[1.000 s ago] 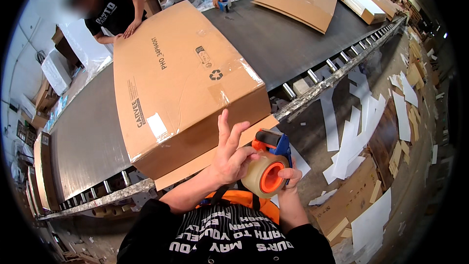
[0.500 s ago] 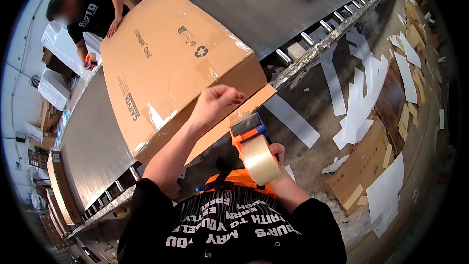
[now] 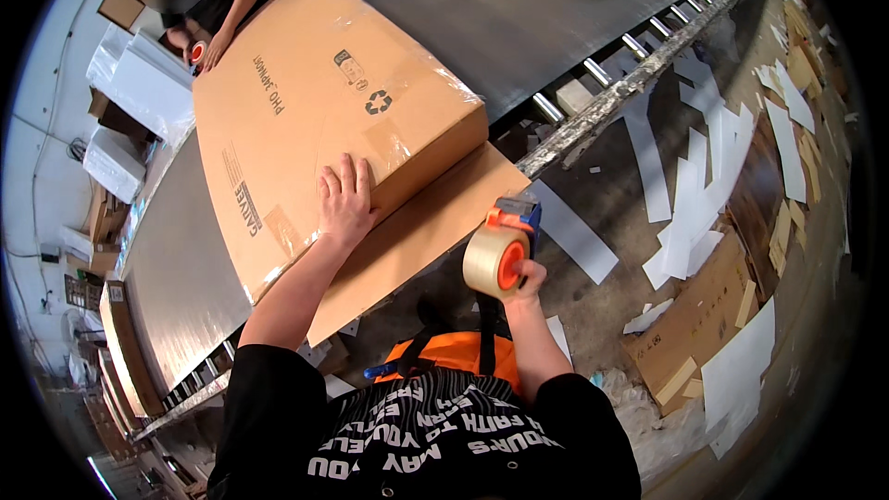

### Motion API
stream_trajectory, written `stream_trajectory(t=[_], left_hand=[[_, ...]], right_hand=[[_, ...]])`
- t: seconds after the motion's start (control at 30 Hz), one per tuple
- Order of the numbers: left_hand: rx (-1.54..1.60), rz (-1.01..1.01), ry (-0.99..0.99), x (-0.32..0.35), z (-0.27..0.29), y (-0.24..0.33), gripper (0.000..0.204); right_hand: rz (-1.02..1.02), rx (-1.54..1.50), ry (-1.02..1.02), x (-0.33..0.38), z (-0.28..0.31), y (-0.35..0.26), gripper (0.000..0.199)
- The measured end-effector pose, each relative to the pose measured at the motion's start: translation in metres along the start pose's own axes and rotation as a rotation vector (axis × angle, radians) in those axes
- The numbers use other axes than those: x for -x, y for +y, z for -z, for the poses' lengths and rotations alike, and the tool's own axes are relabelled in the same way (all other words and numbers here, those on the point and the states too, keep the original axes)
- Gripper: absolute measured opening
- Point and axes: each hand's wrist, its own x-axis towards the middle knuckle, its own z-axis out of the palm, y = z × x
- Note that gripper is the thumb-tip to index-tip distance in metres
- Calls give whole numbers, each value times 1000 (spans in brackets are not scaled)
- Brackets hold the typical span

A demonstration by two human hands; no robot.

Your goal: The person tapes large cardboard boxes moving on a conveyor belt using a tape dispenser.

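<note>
A big flat cardboard carton [image 3: 315, 93] lies on the conveyor, with strips of clear tape along its edges. My left hand [image 3: 346, 204] rests palm down on its top near the front edge, fingers stretched out. Below that edge a cardboard flap [image 3: 435, 208] sticks out towards me. To the right of the flap, my right hand [image 3: 528, 283] grips an orange and blue tape dispenser [image 3: 511, 218] loaded with a wide roll of clear tape [image 3: 493, 259]. The dispenser is held apart from the carton.
Across the carton a co-worker [image 3: 222, 0] leans in, holding a red tape roll [image 3: 198, 51] at its far edge. The dark conveyor belt [image 3: 482, 18] has a metal side rail [image 3: 593, 116] with rollers. White offcuts [image 3: 690, 194] and cardboard scraps [image 3: 690, 329] litter the floor at right.
My left hand has uncurled and come down flat on the carton. My right hand has shifted right with the dispenser, turning it. More of the flap shows. The co-worker has leaned closer.
</note>
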Motion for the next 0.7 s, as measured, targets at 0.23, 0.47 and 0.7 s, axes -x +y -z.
stream_trajectory(t=[0.23, 0.47, 0.7], left_hand=[[36, -24, 59, 2, 5, -4, 105], [176, -157, -120, -33, 44, 15, 98], [199, -126, -105, -65, 27, 30, 98]], right_hand=[[210, -78, -182, -67, -24, 29, 83], [58, -74, -264, -116, -50, 51, 80], [104, 316, -185, -104, -104, -19, 79]])
